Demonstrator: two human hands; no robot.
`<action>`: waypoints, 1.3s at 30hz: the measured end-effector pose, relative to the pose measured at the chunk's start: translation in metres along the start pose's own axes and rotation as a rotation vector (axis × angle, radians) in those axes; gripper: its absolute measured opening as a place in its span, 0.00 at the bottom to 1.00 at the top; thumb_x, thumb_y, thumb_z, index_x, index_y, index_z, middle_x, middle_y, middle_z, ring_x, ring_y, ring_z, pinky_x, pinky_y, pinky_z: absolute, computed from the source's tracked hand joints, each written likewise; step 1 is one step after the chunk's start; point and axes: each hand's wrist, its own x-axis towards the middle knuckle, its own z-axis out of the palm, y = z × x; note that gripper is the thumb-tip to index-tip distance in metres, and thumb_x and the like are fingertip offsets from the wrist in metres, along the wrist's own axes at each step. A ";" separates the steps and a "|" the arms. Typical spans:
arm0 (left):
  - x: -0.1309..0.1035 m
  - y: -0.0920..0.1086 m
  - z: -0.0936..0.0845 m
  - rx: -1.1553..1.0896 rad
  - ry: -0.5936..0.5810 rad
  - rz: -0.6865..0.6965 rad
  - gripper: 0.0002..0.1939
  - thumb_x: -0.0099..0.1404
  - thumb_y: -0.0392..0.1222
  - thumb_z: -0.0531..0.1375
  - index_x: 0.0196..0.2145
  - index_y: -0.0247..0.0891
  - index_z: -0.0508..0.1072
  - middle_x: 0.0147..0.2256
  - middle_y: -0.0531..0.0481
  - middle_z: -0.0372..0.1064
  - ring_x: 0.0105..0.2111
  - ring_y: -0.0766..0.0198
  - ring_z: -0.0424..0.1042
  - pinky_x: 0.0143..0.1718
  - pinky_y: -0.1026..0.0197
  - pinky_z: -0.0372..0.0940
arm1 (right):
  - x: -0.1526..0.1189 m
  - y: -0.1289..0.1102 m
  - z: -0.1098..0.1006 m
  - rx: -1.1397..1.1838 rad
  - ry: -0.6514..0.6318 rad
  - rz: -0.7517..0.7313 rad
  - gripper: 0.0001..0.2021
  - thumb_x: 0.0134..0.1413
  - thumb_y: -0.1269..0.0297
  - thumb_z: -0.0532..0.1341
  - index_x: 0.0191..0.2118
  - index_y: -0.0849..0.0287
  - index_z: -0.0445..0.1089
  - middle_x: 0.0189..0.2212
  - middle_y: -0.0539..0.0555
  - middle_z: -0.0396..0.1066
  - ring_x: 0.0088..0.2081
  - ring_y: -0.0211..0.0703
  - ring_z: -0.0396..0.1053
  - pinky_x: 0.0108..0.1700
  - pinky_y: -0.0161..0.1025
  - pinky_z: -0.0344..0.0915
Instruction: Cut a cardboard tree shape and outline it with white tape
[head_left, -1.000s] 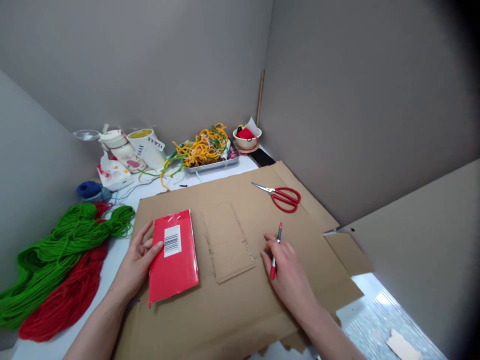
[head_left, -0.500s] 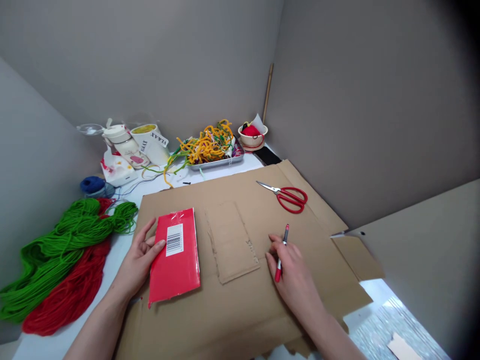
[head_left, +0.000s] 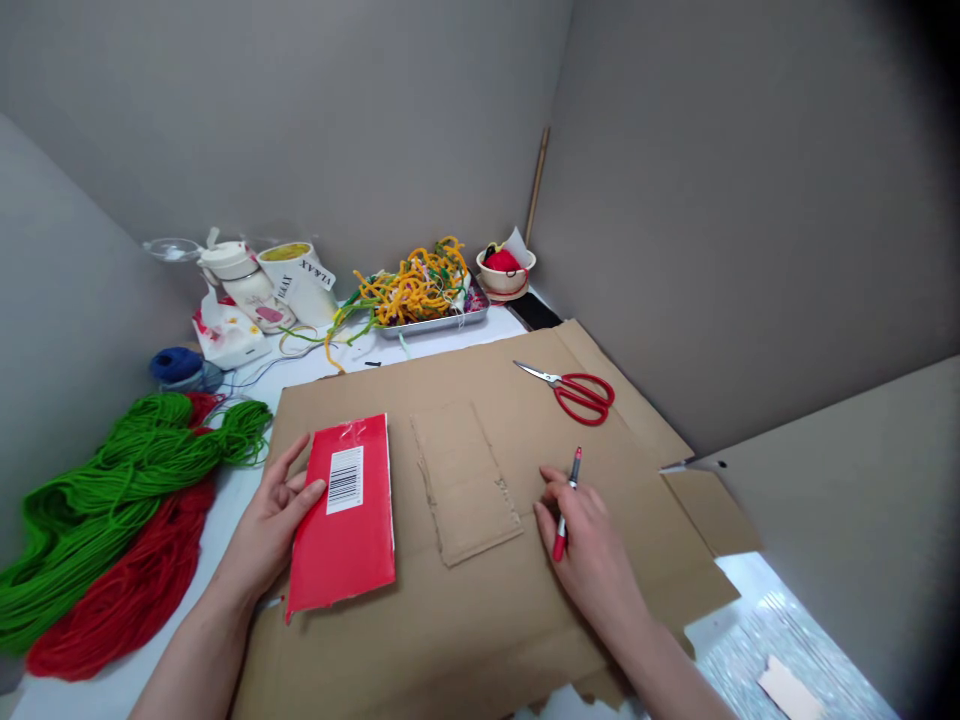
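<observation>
My left hand [head_left: 279, 510] grips the left edge of a red card [head_left: 345, 555] with a barcode label, thumb on top and fingers behind it. My right hand [head_left: 581, 525] has a red-and-white marker pen [head_left: 559, 538] between its fingers, tilted, and rests over the cardboard. Between both hands a cut cardboard rectangle [head_left: 469, 490] with ragged edges lies flat on the large cardboard sheet [head_left: 517, 380]. Beyond my right hand lie red-handled scissors [head_left: 581, 398], blades pointing left and slightly apart from the pen.
Green yarn [head_left: 112, 480] and red yarn [head_left: 127, 590] lie at the left, near blue yarn [head_left: 176, 365]. Along the back stand a bottle [head_left: 251, 290], a white cup [head_left: 300, 285], a metal tray [head_left: 431, 325] of yarn scraps and a bowl [head_left: 506, 285]. A phone [head_left: 534, 312] lies beside it.
The red card has shifted slightly left and tilted a little with my left hand. My right hand keeps the pen, nearly in place. The view has moved slightly.
</observation>
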 end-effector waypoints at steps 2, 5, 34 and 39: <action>0.000 0.001 0.000 0.001 -0.009 -0.001 0.42 0.54 0.46 0.66 0.62 0.55 0.50 0.47 0.45 0.72 0.32 0.55 0.77 0.31 0.54 0.74 | 0.000 0.000 0.000 -0.003 -0.002 0.009 0.01 0.59 0.68 0.53 0.36 0.55 0.59 0.48 0.60 0.66 0.48 0.53 0.63 0.45 0.52 0.64; 0.000 0.001 0.000 0.009 -0.016 0.007 0.43 0.53 0.47 0.66 0.62 0.54 0.49 0.47 0.44 0.72 0.33 0.54 0.77 0.31 0.54 0.73 | 0.000 -0.001 0.000 0.003 0.003 0.017 0.01 0.59 0.68 0.53 0.35 0.54 0.59 0.49 0.60 0.65 0.48 0.53 0.63 0.45 0.51 0.64; 0.000 0.002 0.002 0.020 -0.021 0.004 0.44 0.53 0.46 0.66 0.62 0.52 0.50 0.46 0.43 0.73 0.32 0.53 0.77 0.27 0.56 0.73 | -0.001 -0.001 -0.001 0.003 0.000 -0.005 0.03 0.59 0.69 0.53 0.34 0.55 0.60 0.49 0.59 0.66 0.50 0.53 0.63 0.47 0.52 0.63; -0.005 0.010 0.007 0.049 -0.041 -0.012 0.44 0.52 0.46 0.67 0.62 0.52 0.50 0.46 0.43 0.73 0.33 0.51 0.77 0.27 0.56 0.73 | 0.001 -0.003 -0.006 0.012 -0.016 -0.010 0.02 0.59 0.69 0.53 0.35 0.55 0.60 0.47 0.60 0.67 0.49 0.54 0.64 0.46 0.52 0.64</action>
